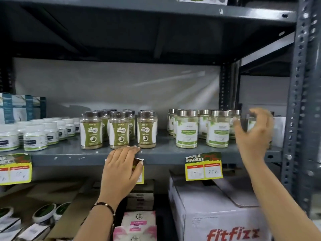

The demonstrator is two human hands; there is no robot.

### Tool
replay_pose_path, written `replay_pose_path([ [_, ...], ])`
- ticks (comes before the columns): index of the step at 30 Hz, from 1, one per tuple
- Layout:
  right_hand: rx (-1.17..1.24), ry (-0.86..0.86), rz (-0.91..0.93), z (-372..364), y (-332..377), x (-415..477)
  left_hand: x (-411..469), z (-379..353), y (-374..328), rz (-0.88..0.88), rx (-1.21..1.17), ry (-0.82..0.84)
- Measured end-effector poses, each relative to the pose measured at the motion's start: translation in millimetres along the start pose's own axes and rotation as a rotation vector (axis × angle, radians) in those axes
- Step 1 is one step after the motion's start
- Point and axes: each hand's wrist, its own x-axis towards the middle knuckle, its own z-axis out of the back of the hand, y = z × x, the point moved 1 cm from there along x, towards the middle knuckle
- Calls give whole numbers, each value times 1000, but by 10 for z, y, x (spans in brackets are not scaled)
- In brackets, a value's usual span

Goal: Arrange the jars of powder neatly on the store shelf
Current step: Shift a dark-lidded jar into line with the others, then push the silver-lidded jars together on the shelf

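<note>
On the grey metal shelf (173, 153) stand two groups of powder jars. Dark-lidded jars with olive green labels (119, 130) sit in rows at the middle. Silver-lidded jars with light green labels (186, 129) stand to their right. My left hand (121, 169) rests flat on the shelf's front edge, over a price tag, holding nothing. My right hand (252, 134) is raised and blurred at the right end of the silver-lidded group, fingers curled and apart around a jar (251, 125) half hidden behind them. Whether the fingers touch that jar is unclear.
Small white-lidded tubs (35, 137) fill the shelf's left part, with teal boxes (20, 106) behind. A perforated upright post (298, 119) bounds the right side. Below are a white "fitfizz" carton (217, 214), pink boxes (137, 225) and yellow price tags (203, 168).
</note>
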Motion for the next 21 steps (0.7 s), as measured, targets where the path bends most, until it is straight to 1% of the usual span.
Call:
replay_pose_path([
  [4,-186,205,-116,28,-464,1,-6,-38,-18,15,13,-25],
  [6,-266,229,-165,34,-579,27,-14,-57,-18,19,30,-15],
  [8,-313,215,-239,49,-669,77,-17,-61,-23,14,45,-9],
  [10,-300,211,-297,66,-740,121,-11,-53,-40,14,48,-18],
  [13,-215,231,-348,74,-797,134,-2,-57,-65,36,56,-35],
  [18,-254,368,-309,91,-827,58,-8,-95,-75,58,70,-52],
  [21,-229,361,-295,124,-837,27,-4,-85,-110,57,71,-78],
])
